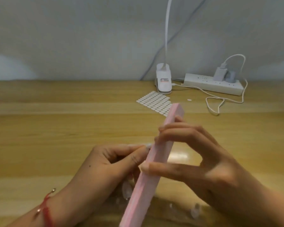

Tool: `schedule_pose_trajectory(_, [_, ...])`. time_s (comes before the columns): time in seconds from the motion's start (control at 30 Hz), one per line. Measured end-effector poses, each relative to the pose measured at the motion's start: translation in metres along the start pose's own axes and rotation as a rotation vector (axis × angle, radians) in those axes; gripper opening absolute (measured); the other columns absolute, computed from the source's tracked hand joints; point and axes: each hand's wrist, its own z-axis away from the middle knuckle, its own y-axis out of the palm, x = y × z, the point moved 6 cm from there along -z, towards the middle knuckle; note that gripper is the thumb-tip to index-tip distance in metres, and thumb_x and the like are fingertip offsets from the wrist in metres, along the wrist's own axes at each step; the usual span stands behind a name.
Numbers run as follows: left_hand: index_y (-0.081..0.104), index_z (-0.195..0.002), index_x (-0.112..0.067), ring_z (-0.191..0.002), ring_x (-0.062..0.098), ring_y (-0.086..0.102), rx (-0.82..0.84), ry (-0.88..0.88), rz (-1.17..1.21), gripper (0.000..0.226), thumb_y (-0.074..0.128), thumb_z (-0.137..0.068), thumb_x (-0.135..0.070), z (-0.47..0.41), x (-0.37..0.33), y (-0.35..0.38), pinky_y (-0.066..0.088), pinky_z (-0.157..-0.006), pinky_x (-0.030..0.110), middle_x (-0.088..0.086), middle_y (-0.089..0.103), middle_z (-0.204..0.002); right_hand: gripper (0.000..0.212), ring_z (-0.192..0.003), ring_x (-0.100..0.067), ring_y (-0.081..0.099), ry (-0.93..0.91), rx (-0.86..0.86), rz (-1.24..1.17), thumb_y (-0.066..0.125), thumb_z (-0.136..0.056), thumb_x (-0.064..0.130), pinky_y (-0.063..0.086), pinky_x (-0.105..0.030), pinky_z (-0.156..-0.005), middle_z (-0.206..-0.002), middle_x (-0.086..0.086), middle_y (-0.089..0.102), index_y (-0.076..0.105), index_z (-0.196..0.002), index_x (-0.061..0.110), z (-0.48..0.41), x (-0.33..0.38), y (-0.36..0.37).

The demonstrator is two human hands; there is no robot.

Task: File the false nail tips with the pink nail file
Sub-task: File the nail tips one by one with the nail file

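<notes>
My right hand (198,163) grips the long pink nail file (152,163) between thumb and fingers, holding it tilted from the lower middle up toward the back right. My left hand (105,164) pinches a small pale false nail tip (148,146) between thumb and forefinger, its end against the file's left side. Several clear nail tips (127,191) lie blurred on the wooden table (56,128) below the hands, partly hidden by the file and my right wrist.
A sheet of small white oval stickers (154,101) lies behind the file. Farther back stand a white clip lamp base (163,81) and a white power strip (215,84) with a plugged charger and a looping white cable (220,102).
</notes>
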Motion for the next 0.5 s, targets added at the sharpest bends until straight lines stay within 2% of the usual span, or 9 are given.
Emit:
schedule_pose_trajectory(0.07, [0.079,-0.086,-0.031,-0.061,0.024,0.053,0.015,0.042,-0.030,0.032,0.083,-0.056,-0.042,0.001,-0.004,0.001,0.045,-0.055,0.030,0.023,0.070,-0.075,0.037,-0.123,-0.027,0.052,0.069,-0.049,-0.002,0.060,-0.093,-0.002,0.039,-0.039,-0.111,-0.120,-0.011,0.055,0.067,-0.117,0.025,-0.004,-0.014,-0.011])
schedule_pose_trajectory(0.13, [0.079,-0.083,-0.034,-0.063,0.022,0.053,-0.006,0.043,-0.030,0.033,0.080,-0.051,-0.044,0.001,-0.002,0.000,0.041,-0.056,0.023,0.024,0.070,-0.081,0.033,-0.121,-0.030,0.053,0.174,-0.103,-0.006,0.063,-0.092,0.003,0.040,-0.033,-0.110,-0.121,-0.011,0.053,0.062,-0.118,0.023,-0.009,-0.029,-0.022])
schedule_pose_trajectory(0.2, [0.079,-0.081,-0.031,-0.060,0.021,0.053,-0.009,0.030,0.030,0.030,0.072,-0.054,-0.043,0.000,0.001,0.000,0.043,-0.054,0.023,0.017,0.069,-0.072,0.035,-0.122,-0.029,0.053,0.147,-0.080,-0.033,0.064,-0.091,0.002,0.041,-0.037,-0.109,-0.120,-0.011,0.054,0.065,-0.117,0.026,-0.005,-0.020,-0.015])
schedule_pose_trajectory(0.3, [0.080,-0.082,-0.026,-0.057,0.016,0.054,-0.009,0.064,0.023,0.021,0.085,-0.063,-0.030,0.001,-0.004,0.000,0.044,-0.050,0.022,0.010,0.067,-0.069,0.037,-0.128,-0.024,0.050,0.015,-0.021,0.011,0.058,-0.092,0.002,0.037,-0.045,-0.112,-0.121,-0.010,0.056,0.072,-0.116,0.027,-0.001,0.002,0.000])
schedule_pose_trajectory(0.37, [0.080,-0.081,-0.030,-0.062,0.013,0.054,-0.021,0.079,0.008,0.019,0.084,-0.063,-0.034,0.000,-0.005,-0.002,0.041,-0.051,0.021,0.016,0.070,-0.075,0.036,-0.126,-0.028,0.052,0.092,-0.065,0.032,0.060,-0.092,0.000,0.042,-0.046,-0.106,-0.121,-0.014,0.056,0.070,-0.115,0.024,-0.005,-0.016,-0.012])
schedule_pose_trajectory(0.43, [0.079,-0.079,-0.033,-0.057,0.008,0.050,-0.041,0.071,-0.003,0.019,0.081,-0.061,-0.038,0.000,-0.002,-0.003,0.037,-0.048,0.018,0.013,0.065,-0.068,0.035,-0.121,-0.032,0.053,0.184,-0.095,0.006,0.065,-0.090,-0.001,0.046,-0.044,-0.099,-0.121,-0.016,0.055,0.068,-0.116,0.022,-0.008,-0.027,-0.020])
schedule_pose_trajectory(0.5, [0.079,-0.079,-0.032,-0.053,0.008,0.050,-0.031,0.075,0.015,0.018,0.085,-0.062,-0.030,0.000,-0.002,-0.002,0.039,-0.045,0.018,0.004,0.062,-0.063,0.036,-0.124,-0.031,0.052,0.113,-0.029,-0.032,0.063,-0.090,-0.002,0.044,-0.044,-0.103,-0.120,-0.015,0.055,0.070,-0.115,0.023,-0.004,-0.011,-0.009])
